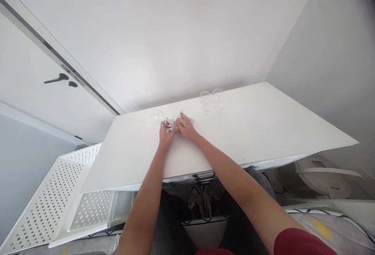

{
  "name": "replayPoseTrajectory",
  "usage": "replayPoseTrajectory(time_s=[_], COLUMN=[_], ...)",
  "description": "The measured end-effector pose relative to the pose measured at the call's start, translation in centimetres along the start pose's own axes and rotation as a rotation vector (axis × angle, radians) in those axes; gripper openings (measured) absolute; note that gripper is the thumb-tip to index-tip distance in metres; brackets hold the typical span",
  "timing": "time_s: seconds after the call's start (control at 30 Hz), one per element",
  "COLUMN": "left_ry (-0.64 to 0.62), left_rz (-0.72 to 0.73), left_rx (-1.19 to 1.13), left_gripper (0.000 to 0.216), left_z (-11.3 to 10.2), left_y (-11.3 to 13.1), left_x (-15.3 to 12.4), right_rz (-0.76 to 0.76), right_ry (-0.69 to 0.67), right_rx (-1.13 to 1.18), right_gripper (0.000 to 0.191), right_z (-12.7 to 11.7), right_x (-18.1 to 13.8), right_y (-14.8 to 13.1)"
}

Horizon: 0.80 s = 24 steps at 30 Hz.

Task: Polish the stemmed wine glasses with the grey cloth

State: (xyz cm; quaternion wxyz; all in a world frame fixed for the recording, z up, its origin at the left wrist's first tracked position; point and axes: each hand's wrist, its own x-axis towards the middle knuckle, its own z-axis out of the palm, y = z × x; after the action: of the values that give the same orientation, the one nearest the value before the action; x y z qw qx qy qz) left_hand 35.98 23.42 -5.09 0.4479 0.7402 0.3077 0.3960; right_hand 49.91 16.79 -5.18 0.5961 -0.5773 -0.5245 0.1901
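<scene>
Clear glass on a smooth white tabletop, among plastic, metal and cloth.
The wine glasses [207, 104] are thin, transparent and glossy, as is the bowl [158, 116] beside the left hand [166, 133]; the piece [169, 128] in its fingers glints, too small to tell its material surely. The table [258, 126] looks smooth with a low satin sheen. The wall [187, 32] is matt, softly lit; the door [26, 47] is smooth and painted-looking, its handle [55, 79] dark and dull like metal. The basket [43, 204] appears to be hard, pierced plastic. The red sleeve [299, 242] is matt cloth, the trousers [166, 223] dark, dull fabric.
</scene>
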Motion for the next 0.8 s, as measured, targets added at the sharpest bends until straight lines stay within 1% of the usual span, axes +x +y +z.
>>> replayPoseTrajectory(time_s=[0.1, 0.17, 0.23, 0.33, 0.4, 0.47, 0.57, 0.6, 0.67, 0.73, 0.8], left_ry=[0.031, 0.087, 0.142, 0.201, 0.212, 0.198, 0.118, 0.072, -0.032, -0.152, -0.283], left_rz=[0.015, 0.034, 0.055, 0.064, 0.066, 0.063, 0.043, 0.034, 0.014, -0.014, -0.046], left_rx=[0.008, 0.007, -0.016, -0.092, -0.158, -0.214, -0.264, -0.269, -0.273, -0.266, -0.266], left_gripper=[0.043, 0.044, 0.042, 0.040, 0.038, 0.037, 0.041, 0.042, 0.046, 0.050, 0.048], left_z=[0.0, -0.1, -0.3, -0.6, -0.7, -0.7, -0.5, -0.5, -0.3, -0.1, 0.1], left_y=[0.1, 0.1, 0.0, -0.2, -0.2, 0.0, 0.4, 0.6, 1.0, 1.4, 1.7], left_x=[0.0, 0.0, 0.0, 0.1, 0.1, 0.0, -0.1, -0.2, -0.4, -0.6, -0.7], right_rz=[0.080, 0.098, 0.071, 0.022, 0.012, 0.021, 0.079, 0.104, 0.149, 0.189, 0.252], right_ry=[0.006, -0.016, -0.075, -0.122, -0.091, -0.016, 0.116, 0.152, 0.184, 0.157, 0.075], right_rx=[0.073, 0.075, 0.037, -0.054, -0.067, -0.029, 0.048, 0.072, 0.133, 0.236, 0.394], right_gripper=[0.044, 0.033, 0.022, 0.017, 0.013, 0.014, 0.024, 0.026, 0.031, 0.034, 0.039], right_z=[-0.2, -0.4, -0.5, -0.5, -0.5, -0.6, -0.8, -0.8, -0.8, -0.6, -0.5], right_x=[0.0, -0.1, -0.2, -0.3, -0.2, -0.1, 0.1, 0.1, 0.1, 0.0, -0.1], right_y=[-0.1, -0.2, -0.3, -0.4, -0.3, -0.2, 0.2, 0.3, 0.4, 0.1, -0.4])
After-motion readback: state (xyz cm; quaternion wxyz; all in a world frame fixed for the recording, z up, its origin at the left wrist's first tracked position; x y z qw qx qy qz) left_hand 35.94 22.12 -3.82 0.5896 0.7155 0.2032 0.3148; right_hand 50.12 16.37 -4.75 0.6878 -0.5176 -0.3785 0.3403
